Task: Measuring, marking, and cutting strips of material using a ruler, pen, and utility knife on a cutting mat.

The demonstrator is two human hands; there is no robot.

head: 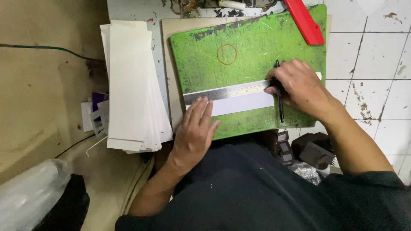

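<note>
From the head camera: a steel ruler [227,92] lies long-ways across the green mat [252,47], over a white strip [239,104]. The left hand [193,133] presses flat, fingers spread, at the ruler's left end. The right hand [299,87] grips a black pen [280,107] at its right end.

A stack of white card strips [132,85] is laid by the green mat's left edge; a red tool [305,21] is seen at its top right corner.
</note>
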